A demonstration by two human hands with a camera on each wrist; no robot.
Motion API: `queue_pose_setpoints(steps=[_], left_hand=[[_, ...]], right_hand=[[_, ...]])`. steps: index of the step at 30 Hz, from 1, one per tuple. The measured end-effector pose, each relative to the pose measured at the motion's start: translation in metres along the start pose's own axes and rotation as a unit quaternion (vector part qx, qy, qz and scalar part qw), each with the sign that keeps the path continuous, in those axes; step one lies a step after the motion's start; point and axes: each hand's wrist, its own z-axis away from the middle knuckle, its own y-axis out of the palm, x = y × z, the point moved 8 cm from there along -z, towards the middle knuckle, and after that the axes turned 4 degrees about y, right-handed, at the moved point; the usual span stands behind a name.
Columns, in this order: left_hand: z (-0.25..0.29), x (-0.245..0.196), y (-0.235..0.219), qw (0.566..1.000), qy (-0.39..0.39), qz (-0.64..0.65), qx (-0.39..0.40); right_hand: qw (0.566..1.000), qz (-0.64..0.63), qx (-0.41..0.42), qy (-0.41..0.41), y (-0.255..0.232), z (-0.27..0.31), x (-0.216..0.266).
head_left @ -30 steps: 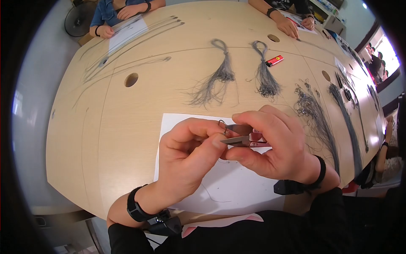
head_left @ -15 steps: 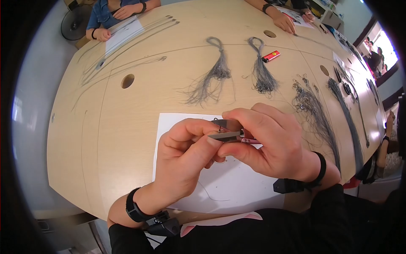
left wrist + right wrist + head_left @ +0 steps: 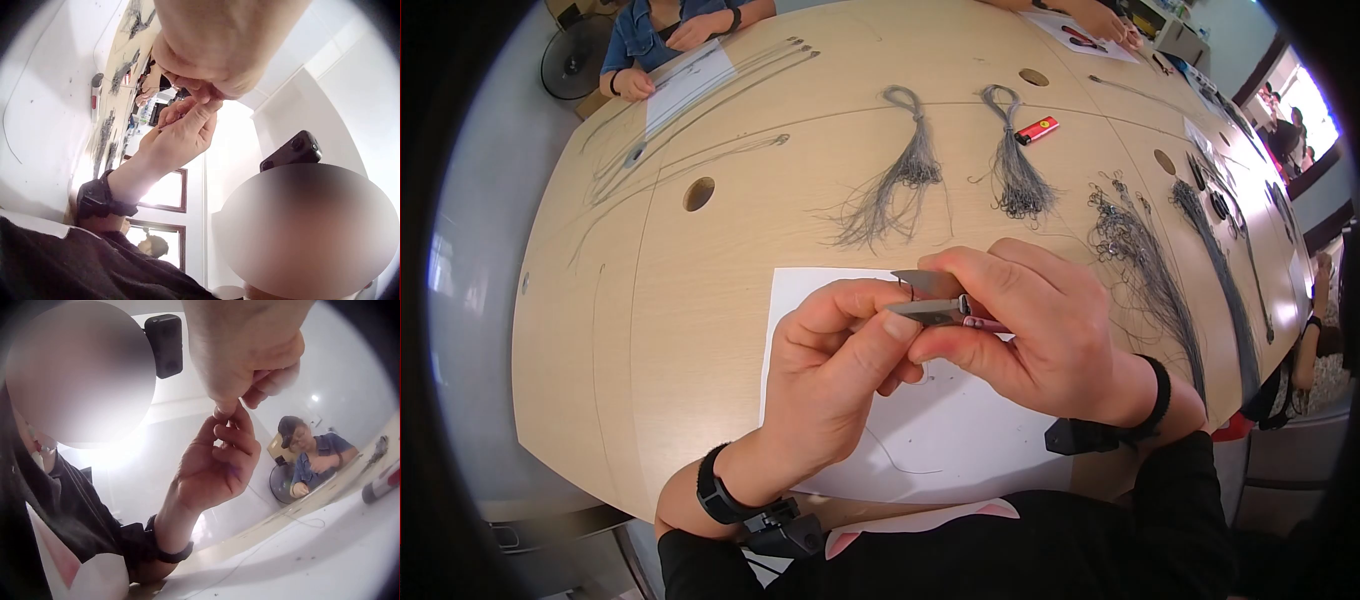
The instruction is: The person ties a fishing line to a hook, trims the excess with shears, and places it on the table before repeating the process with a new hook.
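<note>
The small snips [image 3: 935, 296] are held above the white paper sheet [image 3: 960, 440], near the middle of the worktop [image 3: 700, 300]. The right hand [image 3: 1040, 340] grips them, fingers and thumb curled round the handle; only the two grey blades show, pointing left. A second ago the blades stood clearly apart w/ a small hook between them; now the gap is narrower and the lower blade lies close to the upper one. The left hand [image 3: 840, 370] pinches something tiny, thumb against forefinger, right at the blade tips; what it is I cannot tell, it is too small, prob. a hook w/ thin line. Both hands touch each other and sit a bit more to the left than before.

Behind the hands, two grey line bundles [image 3: 900, 180] lie on the worktop, and a red lighter [image 3: 1036, 130] is just beside the right one. More dark bundles [image 3: 1150, 270] lie to the right. At the far edge, another person's hands [image 3: 635, 85] rest near a sheet.
</note>
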Motion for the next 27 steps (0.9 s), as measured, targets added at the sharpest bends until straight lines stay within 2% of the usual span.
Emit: queue_pose_setpoints(steps=[16,19,27], left_hand=[[0.0014,0.0002,-0.0017,0.999,0.029,-0.009,-0.028],[0.0010,-0.0010,-0.0015,0.999,0.041,-0.011,-0.027],[0.0002,-0.0029,-0.0036,0.997,0.068,-0.016,-0.028]], right_hand=[[1.000,-0.010,0.018,0.022,0.0036,-0.0002,-0.0023],[0.999,-0.037,-0.018,0.012,0.0009,0.0000,-0.0029],[0.999,-0.028,-0.010,0.011,0.0033,0.0012,-0.0045]])
